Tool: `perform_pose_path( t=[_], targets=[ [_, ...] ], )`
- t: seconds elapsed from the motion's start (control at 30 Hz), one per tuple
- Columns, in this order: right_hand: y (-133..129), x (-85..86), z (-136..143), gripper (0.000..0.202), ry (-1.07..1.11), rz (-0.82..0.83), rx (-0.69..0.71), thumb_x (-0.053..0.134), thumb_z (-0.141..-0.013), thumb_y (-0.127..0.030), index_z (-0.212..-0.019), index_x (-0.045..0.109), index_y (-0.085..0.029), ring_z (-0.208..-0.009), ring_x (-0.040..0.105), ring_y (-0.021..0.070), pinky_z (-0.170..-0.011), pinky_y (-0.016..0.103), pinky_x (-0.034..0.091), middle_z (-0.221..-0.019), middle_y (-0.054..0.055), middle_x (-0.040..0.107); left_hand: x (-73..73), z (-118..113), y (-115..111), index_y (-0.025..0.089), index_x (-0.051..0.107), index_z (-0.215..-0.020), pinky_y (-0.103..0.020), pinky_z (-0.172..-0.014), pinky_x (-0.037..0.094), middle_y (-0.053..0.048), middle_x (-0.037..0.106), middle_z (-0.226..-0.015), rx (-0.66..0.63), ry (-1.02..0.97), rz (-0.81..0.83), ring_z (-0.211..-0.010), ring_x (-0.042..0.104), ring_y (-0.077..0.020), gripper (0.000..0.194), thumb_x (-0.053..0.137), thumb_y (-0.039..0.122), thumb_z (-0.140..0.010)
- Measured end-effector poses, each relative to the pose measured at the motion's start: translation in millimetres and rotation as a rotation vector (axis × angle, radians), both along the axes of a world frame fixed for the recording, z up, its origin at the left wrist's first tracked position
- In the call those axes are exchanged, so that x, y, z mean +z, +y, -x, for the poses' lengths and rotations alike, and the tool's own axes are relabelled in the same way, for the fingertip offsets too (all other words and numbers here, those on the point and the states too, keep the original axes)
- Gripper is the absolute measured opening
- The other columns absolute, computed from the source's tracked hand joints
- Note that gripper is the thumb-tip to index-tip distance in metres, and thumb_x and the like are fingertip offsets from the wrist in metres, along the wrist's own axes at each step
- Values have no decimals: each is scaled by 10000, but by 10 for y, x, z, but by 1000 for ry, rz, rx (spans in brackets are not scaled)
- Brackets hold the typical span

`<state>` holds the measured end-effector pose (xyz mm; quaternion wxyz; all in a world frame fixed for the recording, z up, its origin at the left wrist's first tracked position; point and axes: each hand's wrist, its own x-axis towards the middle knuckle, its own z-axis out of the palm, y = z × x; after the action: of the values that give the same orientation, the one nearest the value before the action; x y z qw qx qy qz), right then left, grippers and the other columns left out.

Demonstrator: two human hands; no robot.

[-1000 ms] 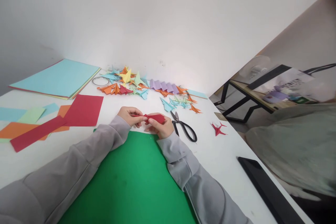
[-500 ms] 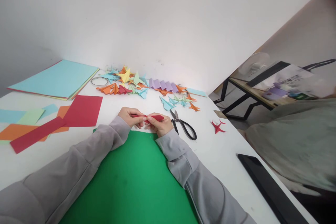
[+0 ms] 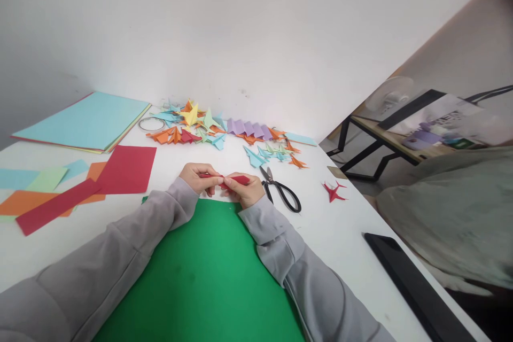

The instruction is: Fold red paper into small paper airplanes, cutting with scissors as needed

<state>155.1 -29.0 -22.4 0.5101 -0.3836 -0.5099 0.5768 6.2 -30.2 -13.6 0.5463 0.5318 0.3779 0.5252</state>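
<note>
Between my two hands is a small piece of folded red paper [image 3: 240, 179], held just past the far edge of a green sheet [image 3: 200, 272]. My left hand [image 3: 200, 177] pinches its left end between thumb and fingers. With thumb and fingers closed, my right hand [image 3: 246, 190] grips the right part, and both thumbs meet near the middle. My fingers cover much of the paper, so its exact shape is hard to make out. Black-handled scissors [image 3: 282, 189] lie on the table just right of my right hand. Farther right rests a red folded paper figure [image 3: 333, 191].
Several colourful folded paper figures [image 3: 192, 117] lie along the wall. Loose red paper [image 3: 128, 171] and other cut pieces are at left, before a stack of large sheets [image 3: 84, 120]. A black flat device [image 3: 412, 283] lies by the right edge; a person in a grey-green garment [image 3: 452, 208] is beyond.
Both hands keep their hold on the red paper in nearly the same place. Only a very slight shift of the view shows.
</note>
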Motion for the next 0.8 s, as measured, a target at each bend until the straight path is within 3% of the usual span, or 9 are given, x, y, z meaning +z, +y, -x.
perform_pose_path(
  t=[0.17,0.33,0.5,0.63,0.8],
  targets=[
    [-32,35,4,232,-73,6,-12,769,-525,-346,-607,684,-147,-395,524,91,-402,212,427,-467,-13,614,26,-8,-40,116,608,-594,-172,-326,339,33,507,-352,60,135,-1,-300,436,-61,222,699,318,-596],
    [-80,75,38,273,-91,99,-54,797,-465,-340,-612,675,-145,-393,541,102,-406,215,439,-445,-12,611,34,-50,-40,141,518,-531,-163,-255,234,82,385,-242,147,171,39,-217,343,-56,329,731,392,-532],
    [-48,55,30,271,-41,78,-89,793,-477,-349,-601,664,-145,-377,528,94,-398,214,437,-440,-12,610,40,-32,13,135,553,-639,-180,-279,315,49,456,-266,36,-1,174,-236,419,-93,398,694,497,-551],
    [-6,7,17,243,43,45,-108,780,-507,-340,-610,663,-154,-385,522,89,-399,218,430,-472,-13,624,84,-26,-11,118,580,-692,-211,-352,428,25,560,-378,21,-58,214,-331,507,-104,438,801,383,-422],
    [47,-52,-10,264,48,63,-85,777,-488,-368,-598,668,-154,-385,505,109,-390,238,386,-456,-1,606,70,-8,-16,108,591,-592,-176,-320,350,27,534,-344,36,-43,167,-306,467,-72,345,798,344,-448]
  ],
)
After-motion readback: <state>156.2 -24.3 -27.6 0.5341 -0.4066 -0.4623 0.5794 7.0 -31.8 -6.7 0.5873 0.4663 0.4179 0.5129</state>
